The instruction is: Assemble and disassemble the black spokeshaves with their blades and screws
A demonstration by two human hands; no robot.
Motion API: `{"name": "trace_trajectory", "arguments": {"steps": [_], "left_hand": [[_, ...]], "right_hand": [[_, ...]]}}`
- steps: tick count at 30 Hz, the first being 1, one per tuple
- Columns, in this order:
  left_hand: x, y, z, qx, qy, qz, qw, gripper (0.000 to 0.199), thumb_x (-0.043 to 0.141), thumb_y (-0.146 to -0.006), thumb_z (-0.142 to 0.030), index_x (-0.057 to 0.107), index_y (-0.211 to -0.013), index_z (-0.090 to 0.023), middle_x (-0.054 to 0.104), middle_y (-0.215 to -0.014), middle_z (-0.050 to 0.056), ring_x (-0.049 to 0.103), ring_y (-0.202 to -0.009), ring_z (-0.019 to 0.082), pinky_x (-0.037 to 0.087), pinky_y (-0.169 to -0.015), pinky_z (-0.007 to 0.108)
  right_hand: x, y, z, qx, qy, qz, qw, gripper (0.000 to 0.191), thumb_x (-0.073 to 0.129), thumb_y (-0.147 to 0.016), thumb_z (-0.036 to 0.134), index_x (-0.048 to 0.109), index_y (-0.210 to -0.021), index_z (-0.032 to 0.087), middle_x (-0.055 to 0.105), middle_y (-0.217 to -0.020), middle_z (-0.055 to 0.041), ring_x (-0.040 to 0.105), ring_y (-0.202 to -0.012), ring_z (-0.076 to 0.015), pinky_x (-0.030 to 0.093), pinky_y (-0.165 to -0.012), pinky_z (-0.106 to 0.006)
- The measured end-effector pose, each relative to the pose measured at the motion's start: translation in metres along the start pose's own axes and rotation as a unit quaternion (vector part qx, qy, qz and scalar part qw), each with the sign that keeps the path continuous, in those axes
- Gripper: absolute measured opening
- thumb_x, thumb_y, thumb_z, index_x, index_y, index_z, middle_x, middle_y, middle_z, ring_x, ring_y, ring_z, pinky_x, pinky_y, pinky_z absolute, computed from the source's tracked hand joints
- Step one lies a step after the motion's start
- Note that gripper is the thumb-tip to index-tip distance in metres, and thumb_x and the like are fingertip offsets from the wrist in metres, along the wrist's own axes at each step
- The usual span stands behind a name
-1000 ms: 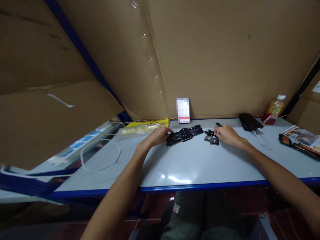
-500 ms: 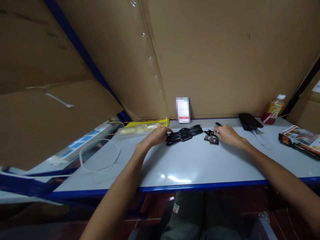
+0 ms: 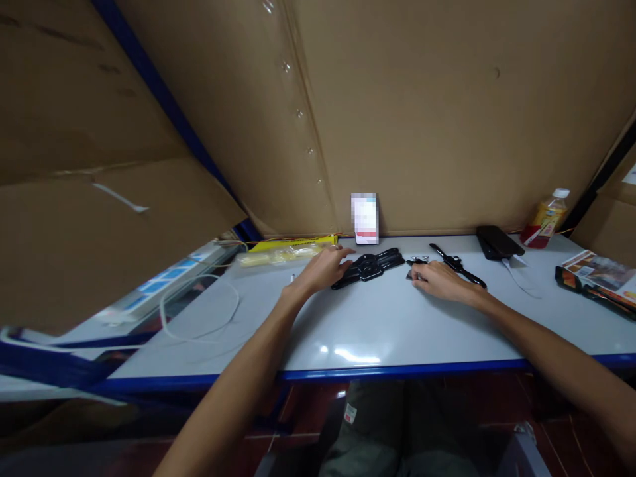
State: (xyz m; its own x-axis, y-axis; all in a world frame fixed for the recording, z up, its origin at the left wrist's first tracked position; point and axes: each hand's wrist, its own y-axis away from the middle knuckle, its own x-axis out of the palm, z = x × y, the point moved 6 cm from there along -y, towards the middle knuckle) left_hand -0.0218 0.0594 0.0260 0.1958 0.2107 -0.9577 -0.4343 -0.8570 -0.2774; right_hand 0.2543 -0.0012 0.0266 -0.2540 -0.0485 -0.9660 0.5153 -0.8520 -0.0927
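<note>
On the white table lies a black ribbed plastic part (image 3: 370,266) with long arms. My left hand (image 3: 328,266) rests over its left end, fingers apart. Small black and metal pieces (image 3: 416,262) lie to the right of that part. My right hand (image 3: 433,279) is closed over the dark flat pieces beside them; its fingertips are bent down and what they grip is mostly hidden. Behind my right wrist is a black bar-shaped part (image 3: 454,262), lying diagonally.
A phone (image 3: 366,220) leans on the cardboard wall. Yellow packaging (image 3: 293,250) lies at the back left, near a white cable (image 3: 236,311) and power strip (image 3: 161,285). At right are a black case (image 3: 499,242), a bottle (image 3: 545,218) and sunglasses (image 3: 591,291).
My right hand has moved slightly left and toward me, onto the dark flat pieces, uncovering the black bar. My left hand has shifted a little right, farther over the ribbed part.
</note>
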Motion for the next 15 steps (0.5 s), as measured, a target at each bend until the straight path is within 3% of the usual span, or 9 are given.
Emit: {"name": "trace_trajectory", "arguments": {"steps": [3,6,10,15], "left_hand": [[0.002,0.0,-0.002,0.01,0.001,-0.006,1.0,0.039,0.052,-0.099,-0.028,0.068,-0.134,-0.019,0.072,-0.117,0.014,0.066,-0.107,0.027,0.052,-0.095,0.038],[0.002,0.001,-0.004,0.016,0.008,-0.007,1.0,0.039,0.052,-0.099,-0.028,0.068,-0.133,-0.019,0.071,-0.117,0.013,0.066,-0.108,0.027,0.052,-0.096,0.038],[0.002,0.001,-0.008,0.007,0.007,-0.002,1.0,0.042,0.05,-0.101,-0.031,0.064,-0.138,-0.018,0.068,-0.124,0.015,0.065,-0.112,0.029,0.052,-0.098,0.041],[0.006,-0.001,-0.015,0.012,0.012,-0.001,1.0,0.045,0.046,-0.104,-0.037,0.06,-0.142,-0.018,0.066,-0.129,0.015,0.064,-0.117,0.03,0.051,-0.101,0.044]], "right_hand": [[0.001,-0.001,-0.001,-0.001,-0.007,-0.004,1.0,0.019,0.056,-0.097,0.027,0.073,-0.104,0.022,0.076,-0.094,-0.0096,0.065,-0.085,-0.0242,0.038,-0.07,-0.034],[-0.011,-0.003,-0.015,0.03,-0.003,-0.02,0.999,0.021,0.055,-0.1,0.031,0.074,-0.105,0.023,0.077,-0.094,-0.0091,0.066,-0.084,-0.0234,0.039,-0.07,-0.032],[-0.04,-0.002,-0.062,0.148,0.091,-0.066,0.983,0.025,0.054,-0.1,0.029,0.073,-0.114,0.021,0.078,-0.105,-0.0129,0.069,-0.095,-0.0263,0.039,-0.073,-0.031],[-0.049,0.005,-0.105,0.231,0.14,-0.022,0.963,0.039,0.056,-0.101,0.044,0.073,-0.121,0.016,0.074,-0.12,-0.0207,0.07,-0.106,-0.0337,0.045,-0.077,-0.035]]}}
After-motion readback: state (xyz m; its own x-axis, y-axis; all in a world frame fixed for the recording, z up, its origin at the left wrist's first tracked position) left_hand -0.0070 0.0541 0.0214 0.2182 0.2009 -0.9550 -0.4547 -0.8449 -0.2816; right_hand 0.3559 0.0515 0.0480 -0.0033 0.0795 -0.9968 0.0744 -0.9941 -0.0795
